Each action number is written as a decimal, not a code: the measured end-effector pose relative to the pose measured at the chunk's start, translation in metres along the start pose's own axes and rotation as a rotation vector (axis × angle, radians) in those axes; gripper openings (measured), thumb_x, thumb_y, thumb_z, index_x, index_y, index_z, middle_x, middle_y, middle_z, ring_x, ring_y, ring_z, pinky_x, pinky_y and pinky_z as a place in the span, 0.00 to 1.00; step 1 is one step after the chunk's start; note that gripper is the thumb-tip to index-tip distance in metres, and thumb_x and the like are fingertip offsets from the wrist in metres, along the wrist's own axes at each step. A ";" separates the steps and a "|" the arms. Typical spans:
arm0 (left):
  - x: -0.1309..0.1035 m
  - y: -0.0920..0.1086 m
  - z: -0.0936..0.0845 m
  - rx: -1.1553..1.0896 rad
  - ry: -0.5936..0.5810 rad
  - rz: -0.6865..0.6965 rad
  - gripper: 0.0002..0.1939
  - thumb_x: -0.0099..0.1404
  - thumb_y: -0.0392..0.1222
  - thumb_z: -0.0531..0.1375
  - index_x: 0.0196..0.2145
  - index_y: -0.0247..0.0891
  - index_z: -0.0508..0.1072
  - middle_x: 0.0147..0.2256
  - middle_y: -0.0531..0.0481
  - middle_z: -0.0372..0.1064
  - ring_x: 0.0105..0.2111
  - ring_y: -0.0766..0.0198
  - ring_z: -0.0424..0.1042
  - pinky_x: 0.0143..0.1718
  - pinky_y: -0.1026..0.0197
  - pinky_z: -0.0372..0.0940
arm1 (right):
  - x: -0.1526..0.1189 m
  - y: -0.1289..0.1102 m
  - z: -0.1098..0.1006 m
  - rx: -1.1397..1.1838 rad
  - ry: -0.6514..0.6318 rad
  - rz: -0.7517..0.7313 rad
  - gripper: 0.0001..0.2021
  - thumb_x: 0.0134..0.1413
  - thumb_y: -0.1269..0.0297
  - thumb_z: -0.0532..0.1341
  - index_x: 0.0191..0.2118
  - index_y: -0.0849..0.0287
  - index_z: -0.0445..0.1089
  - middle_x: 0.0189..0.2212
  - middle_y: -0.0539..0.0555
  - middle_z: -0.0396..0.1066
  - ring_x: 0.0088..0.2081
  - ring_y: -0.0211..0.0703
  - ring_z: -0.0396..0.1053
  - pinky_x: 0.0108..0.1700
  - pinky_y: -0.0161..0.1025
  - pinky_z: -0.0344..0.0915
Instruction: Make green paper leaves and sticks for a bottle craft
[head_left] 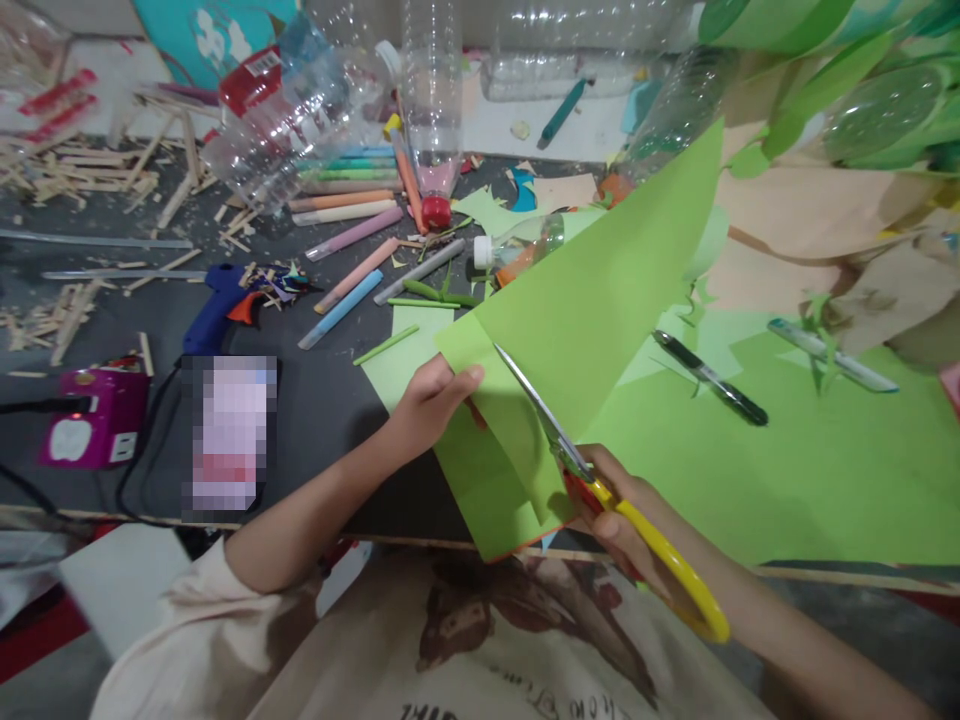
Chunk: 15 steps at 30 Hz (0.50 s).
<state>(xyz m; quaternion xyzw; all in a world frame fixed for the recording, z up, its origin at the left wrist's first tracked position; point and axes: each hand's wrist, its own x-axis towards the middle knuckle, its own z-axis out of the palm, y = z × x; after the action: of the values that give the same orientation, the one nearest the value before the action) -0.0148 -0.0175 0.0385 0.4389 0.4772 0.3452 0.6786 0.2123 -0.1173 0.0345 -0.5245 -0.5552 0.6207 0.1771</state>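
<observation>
My left hand (431, 405) pinches the left edge of a sheet of light green paper (592, 300), thumb on top. Scissors (652, 545) with yellow and red handles are in my right hand (626, 510), fingers through the loops. Their blades (536, 405) lie along the sheet and point up and left, toward my left thumb. Right of the blades, the paper's far part stands tilted up. Below my left hand a darker green piece (487, 500) hangs at the table's front edge. How far the blades are parted is hard to see.
At left lie a blue glue gun (217, 305), a phone (229, 435) and a purple box (94, 415) with a cord. Markers (341, 310), plastic bottles (431, 110) and wooden sticks (82, 180) fill the back. A black pen (712, 380) rests on green paper (810, 470) at right.
</observation>
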 end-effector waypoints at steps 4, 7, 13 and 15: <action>0.002 -0.008 -0.001 -0.052 0.083 -0.038 0.19 0.55 0.57 0.66 0.29 0.38 0.68 0.20 0.57 0.64 0.20 0.67 0.67 0.22 0.65 0.64 | 0.001 -0.001 -0.004 0.023 -0.001 -0.010 0.36 0.53 0.27 0.48 0.48 0.57 0.63 0.21 0.43 0.52 0.20 0.34 0.49 0.19 0.32 0.47; 0.006 -0.017 -0.005 -0.005 0.216 -0.068 0.16 0.60 0.55 0.61 0.28 0.38 0.69 0.20 0.56 0.63 0.22 0.66 0.66 0.24 0.65 0.63 | 0.001 -0.007 -0.009 0.050 -0.097 -0.027 0.33 0.55 0.30 0.49 0.49 0.56 0.61 0.21 0.43 0.52 0.20 0.34 0.49 0.19 0.33 0.45; 0.006 -0.014 -0.007 0.060 0.273 -0.074 0.20 0.58 0.53 0.63 0.19 0.39 0.62 0.13 0.59 0.50 0.15 0.71 0.53 0.18 0.66 0.54 | 0.000 -0.027 -0.015 0.169 -0.249 0.049 0.37 0.50 0.25 0.50 0.50 0.55 0.58 0.20 0.41 0.51 0.19 0.33 0.45 0.19 0.32 0.47; 0.004 -0.008 -0.003 0.028 0.239 -0.024 0.14 0.56 0.51 0.64 0.27 0.37 0.70 0.19 0.57 0.63 0.19 0.69 0.62 0.23 0.66 0.62 | 0.000 -0.029 -0.016 0.183 -0.246 0.031 0.37 0.50 0.25 0.49 0.50 0.54 0.59 0.20 0.41 0.51 0.19 0.33 0.44 0.18 0.32 0.47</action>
<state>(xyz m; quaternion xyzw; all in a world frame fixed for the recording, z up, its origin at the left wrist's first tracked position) -0.0163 -0.0165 0.0294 0.3981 0.5645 0.3801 0.6151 0.2147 -0.0998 0.0625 -0.4348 -0.5057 0.7308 0.1452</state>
